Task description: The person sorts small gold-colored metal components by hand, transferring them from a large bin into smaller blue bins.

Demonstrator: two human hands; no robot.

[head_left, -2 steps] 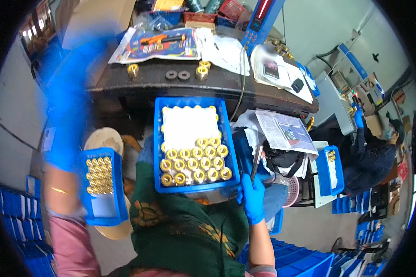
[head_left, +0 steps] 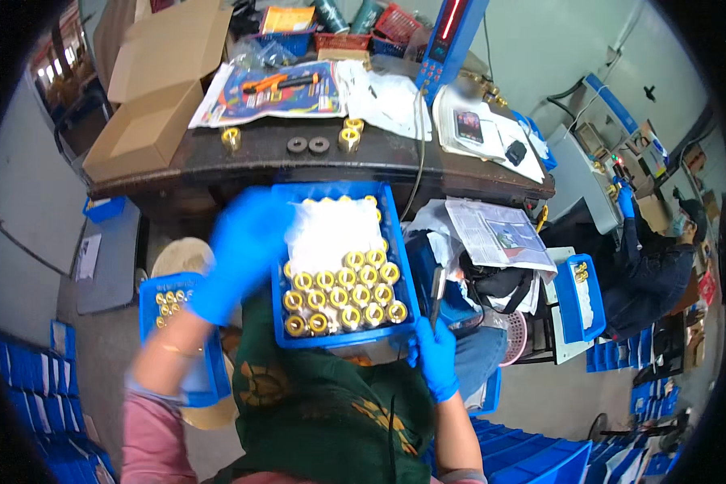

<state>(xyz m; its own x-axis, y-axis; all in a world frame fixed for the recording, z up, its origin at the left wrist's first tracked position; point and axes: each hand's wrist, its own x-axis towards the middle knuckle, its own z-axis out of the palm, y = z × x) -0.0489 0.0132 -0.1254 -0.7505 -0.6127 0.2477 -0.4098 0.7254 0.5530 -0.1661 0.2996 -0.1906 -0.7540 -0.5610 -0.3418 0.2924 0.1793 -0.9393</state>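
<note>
A blue tray [head_left: 403, 266] rests on my lap, holding several gold ring-shaped parts [head_left: 343, 294] and a white sheet [head_left: 331, 230]. My right hand [head_left: 436, 355], in a blue glove, grips the tray's near right corner. My left hand [head_left: 238, 250], also gloved and blurred by motion, hovers at the tray's left edge; I cannot tell whether it holds anything. Below it, a smaller blue tray [head_left: 206, 367] with gold parts sits on a round stool [head_left: 177, 254].
A dark workbench [head_left: 298, 165] ahead carries cardboard boxes [head_left: 149, 89], papers, two black rings [head_left: 308, 145] and gold parts [head_left: 232, 139]. Another person in dark clothes [head_left: 649, 266] works at the right. Stacked blue trays [head_left: 532, 456] fill the floor at both sides.
My left hand has swung down from high at the left to the left edge of the lap tray. My view has shifted slightly; the right hand keeps its grip.
</note>
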